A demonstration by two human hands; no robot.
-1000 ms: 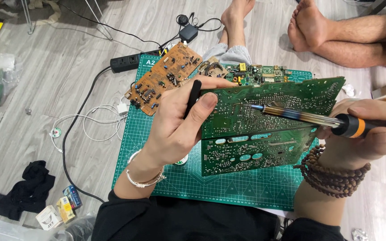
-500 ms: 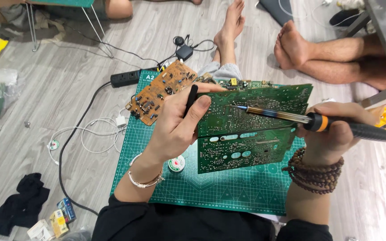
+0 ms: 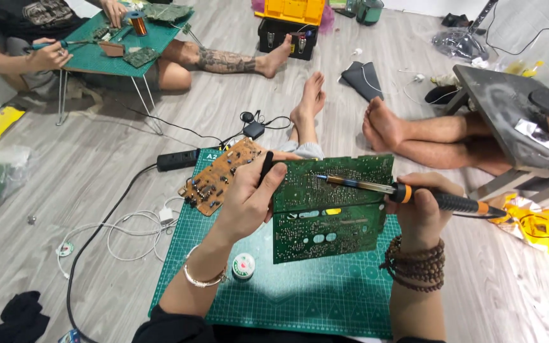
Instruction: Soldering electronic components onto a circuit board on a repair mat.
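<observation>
My left hand [image 3: 246, 200] grips the green circuit board [image 3: 328, 206] upright; my right hand [image 3: 422, 206] holds the soldering iron [image 3: 408, 192], tip on the board's upper face, mid-joint; steadiness needed.

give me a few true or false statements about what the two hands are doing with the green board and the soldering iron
1. The left hand holds the large green circuit board upright by its left edge. True.
2. The right hand holds a pair of pliers. False: its grip is on an orange-and-black soldering iron.
3. The iron's tip rests against the green board's upper part. True.
4. The small solder spool sits on top of the brown circuit board. False: it lies on the green cutting mat.
</observation>
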